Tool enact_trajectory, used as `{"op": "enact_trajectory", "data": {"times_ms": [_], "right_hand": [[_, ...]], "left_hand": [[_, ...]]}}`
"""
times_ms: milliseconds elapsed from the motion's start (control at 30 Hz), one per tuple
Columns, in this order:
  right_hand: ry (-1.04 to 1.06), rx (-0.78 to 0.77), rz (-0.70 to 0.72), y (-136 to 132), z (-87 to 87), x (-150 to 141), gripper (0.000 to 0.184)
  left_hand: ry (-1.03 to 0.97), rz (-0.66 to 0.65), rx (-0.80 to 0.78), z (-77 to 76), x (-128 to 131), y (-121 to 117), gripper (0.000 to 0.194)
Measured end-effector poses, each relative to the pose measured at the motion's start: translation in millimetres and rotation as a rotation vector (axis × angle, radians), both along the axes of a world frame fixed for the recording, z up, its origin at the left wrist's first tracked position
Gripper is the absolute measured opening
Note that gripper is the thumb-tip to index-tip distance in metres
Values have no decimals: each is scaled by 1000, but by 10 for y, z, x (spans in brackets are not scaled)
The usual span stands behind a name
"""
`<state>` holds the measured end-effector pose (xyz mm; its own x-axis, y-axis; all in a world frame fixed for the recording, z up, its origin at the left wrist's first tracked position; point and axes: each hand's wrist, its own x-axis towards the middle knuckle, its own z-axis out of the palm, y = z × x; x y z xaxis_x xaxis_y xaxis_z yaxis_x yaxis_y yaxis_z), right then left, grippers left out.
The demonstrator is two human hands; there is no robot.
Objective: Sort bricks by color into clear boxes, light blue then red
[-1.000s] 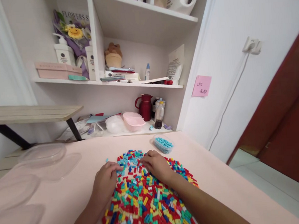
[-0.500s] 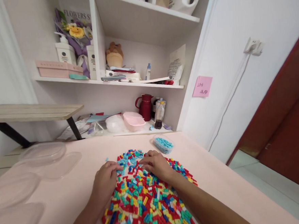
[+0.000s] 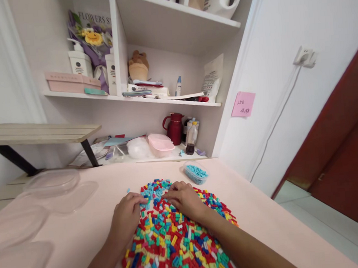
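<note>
A wide pile of small toy building bricks [image 3: 174, 242] in red, yellow, green and blue covers the middle of the pink table. Light-blue bricks [image 3: 154, 191] are gathered at its far end, between my hands. My left hand [image 3: 126, 215] rests at the pile's left edge, fingers curled together and tips at the light-blue bricks; whatever they pinch is hidden. Palm down over the far part of the pile, my right hand [image 3: 186, 201] has its fingers stretched and slightly apart, touching bricks. Beyond it stands a clear plastic tub [image 3: 198, 181] holding light-blue bricks.
Clear plastic containers and lids [image 3: 52, 183] lie along the table's left side. One light-blue brick [image 3: 128, 190] sits apart from the pile. At the back are a pink bowl [image 3: 161, 145], a red jug [image 3: 174, 128] and a bottle [image 3: 191, 139]. A wooden stand [image 3: 40, 132] is at left.
My right hand's fingertips have shifted slightly left over the bricks. My left hand stays in nearly the same place.
</note>
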<state>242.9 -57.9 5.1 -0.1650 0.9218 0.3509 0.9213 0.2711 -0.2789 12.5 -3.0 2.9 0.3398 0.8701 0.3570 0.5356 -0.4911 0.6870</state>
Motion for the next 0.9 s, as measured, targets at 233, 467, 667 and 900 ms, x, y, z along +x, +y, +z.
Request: {"op": "enact_trajectory", "data": {"times_ms": [233, 467, 667, 900], "right_hand": [[123, -45, -25, -5, 45, 2, 11], [211, -12, -43, 12, -6, 12, 5], [247, 34, -74, 19, -25, -1, 8], [199, 240, -136, 3, 236, 316, 4]], "left_hand": [[7, 5, 9, -20, 3, 15, 36], [22, -4, 18, -35, -5, 24, 37], [30, -12, 22, -59, -17, 60, 36], [-28, 27, 47, -144, -35, 169, 34]]}}
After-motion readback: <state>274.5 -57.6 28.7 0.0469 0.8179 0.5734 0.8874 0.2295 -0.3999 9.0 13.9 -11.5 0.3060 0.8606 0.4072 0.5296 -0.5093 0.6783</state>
